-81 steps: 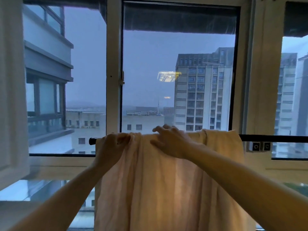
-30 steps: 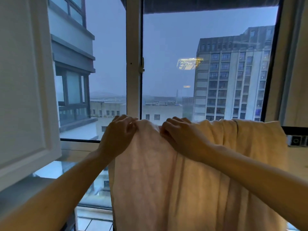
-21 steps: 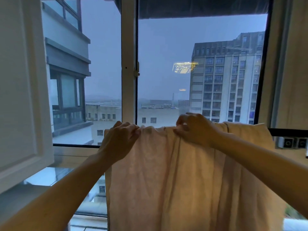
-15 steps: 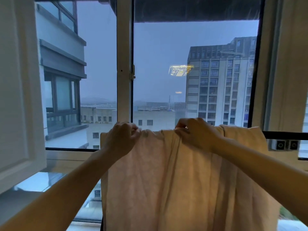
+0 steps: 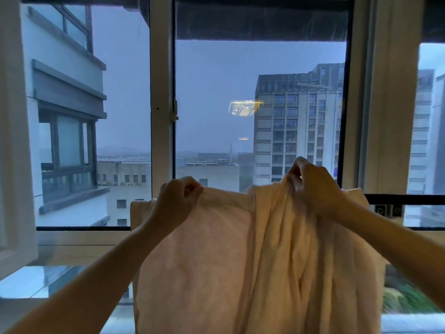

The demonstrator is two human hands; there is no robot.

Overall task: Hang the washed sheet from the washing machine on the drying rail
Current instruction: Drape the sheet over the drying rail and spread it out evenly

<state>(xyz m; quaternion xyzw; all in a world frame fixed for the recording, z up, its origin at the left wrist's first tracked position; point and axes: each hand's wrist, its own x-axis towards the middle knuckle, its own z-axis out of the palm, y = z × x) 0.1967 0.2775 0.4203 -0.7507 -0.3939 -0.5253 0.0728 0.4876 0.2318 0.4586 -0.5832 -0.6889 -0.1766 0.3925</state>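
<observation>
Step in hand: spreading. Sheet [image 5: 240, 261] drapes over drying rail [image 5: 404, 199]. Left hand [image 5: 177, 201] pinches its top edge at 9 o'clock; right hand [image 5: 313, 186] grips a lifted bunch at 3 o'clock. Next move, probably: draw the bunch toward 3 o'clock and lay it flat.

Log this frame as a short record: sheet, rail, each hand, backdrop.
cloth: pale peach sheet, draped over the rail and hanging down, creased on its right side
support: black drying rail, showing only to the right of the sheet
left: left hand pinches the sheet's top edge
right: right hand grips a bunched fold, higher than the rail
backdrop: window, buildings outside
</observation>
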